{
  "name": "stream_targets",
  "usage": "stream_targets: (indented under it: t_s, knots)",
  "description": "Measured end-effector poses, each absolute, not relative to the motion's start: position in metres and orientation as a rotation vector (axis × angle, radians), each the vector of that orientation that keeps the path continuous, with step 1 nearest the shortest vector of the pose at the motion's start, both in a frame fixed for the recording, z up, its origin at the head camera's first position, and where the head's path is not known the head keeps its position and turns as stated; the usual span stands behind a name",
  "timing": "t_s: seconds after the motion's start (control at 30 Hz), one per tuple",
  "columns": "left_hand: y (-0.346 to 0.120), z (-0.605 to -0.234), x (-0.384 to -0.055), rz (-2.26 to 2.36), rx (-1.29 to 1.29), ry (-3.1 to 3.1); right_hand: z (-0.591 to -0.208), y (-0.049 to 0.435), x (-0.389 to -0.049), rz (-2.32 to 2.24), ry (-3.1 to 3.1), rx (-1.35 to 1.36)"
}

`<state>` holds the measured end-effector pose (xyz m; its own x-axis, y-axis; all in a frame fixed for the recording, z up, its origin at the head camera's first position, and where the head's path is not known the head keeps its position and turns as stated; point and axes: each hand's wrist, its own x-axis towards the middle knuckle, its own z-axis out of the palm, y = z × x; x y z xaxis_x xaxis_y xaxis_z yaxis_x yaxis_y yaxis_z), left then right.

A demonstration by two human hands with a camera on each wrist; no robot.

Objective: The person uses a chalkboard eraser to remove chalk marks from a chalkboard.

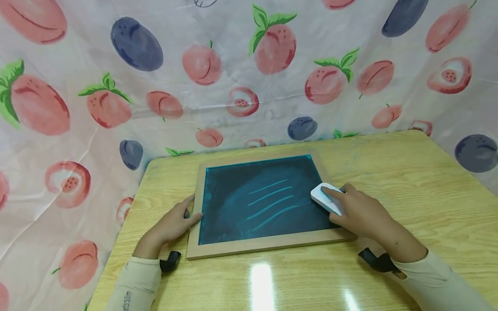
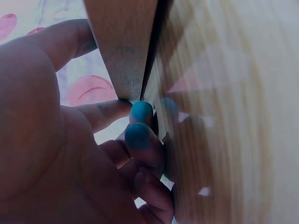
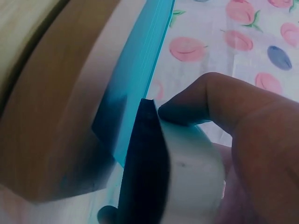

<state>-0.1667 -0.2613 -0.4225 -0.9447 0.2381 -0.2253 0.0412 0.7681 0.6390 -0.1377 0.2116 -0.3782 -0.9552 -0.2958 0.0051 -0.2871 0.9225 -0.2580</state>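
4 chalk strokes (image 1: 271, 205) on the chalkboard (image 1: 229, 216), mid-panel, none under the eraser. Chalkboard lies face up on the wooden table (image 1: 408, 172). Right hand (image 1: 362, 211) clamped on the white eraser (image 1: 326, 203), at the board's right side, overlapping the wooden frame (image 1: 268, 245); cannot tell if the felt touches the panel. Left hand (image 1: 175, 222): thumb and index apart, thumb on the left side of the frame, index along its outer edge; no full wrap visible.

Risks, my judgement: 1) Board slides or swivels if the eraser pushes sideways harder than the left hand's light hold resists; table looks glossy. 2) Eraser catches on the raised frame, since it sits right at that side; could jolt the board or loosen the grip. 3) Smearing: haze on the panel suggests loose chalk dust, so a dusty felt or weak pressure might spread it. 4) Blue-stained left fingertips (image 2: 140, 135) may mark the frame. 5) Right wrist's black mount (image 1: 379, 260) sits near the lower right corner; a low arm could knock it.
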Motion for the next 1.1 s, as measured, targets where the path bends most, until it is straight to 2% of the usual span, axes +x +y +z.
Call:
stream_targets:
  t_s: [0.67, 1.1]
  knots:
    - [-0.262, -0.422, -0.166, 0.952, 0.235, 2.668, -0.382, 0.196, -0.129, -0.397, 3.093, -0.525]
    - [-0.261, -0.421, -0.165, 0.956, 0.262, 2.667, -0.389, 0.182, -0.121, -0.325, 3.168, -0.668]
